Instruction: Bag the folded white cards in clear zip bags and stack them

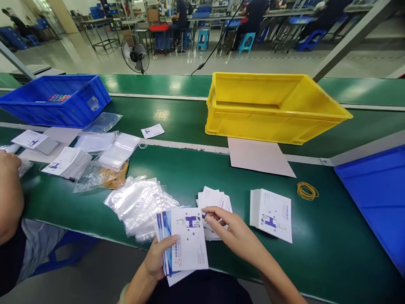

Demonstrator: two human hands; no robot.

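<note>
My left hand (156,255) grips a fanned stack of white and blue printed cards (190,245), thumb on the front. My right hand (229,230) has its thumb and index finger pinched at the upper right edge of the front printed card. Just behind that hand, a loose pile of similar cards (215,196) lies partly covered. Left of the held stack spreads a heap of clear plastic bags (141,204). A neat stack of printed cards (275,215) sits to the right, with yellow rubber bands (307,191) beyond it.
A yellow bin (253,124) stands at the back over a cardboard sheet (257,156). At left are a blue bin (60,112), more card stacks (68,162) and bagged rubber bands (115,175). A co-worker's arm (9,194) reaches in there. A blue panel (376,190) borders the right.
</note>
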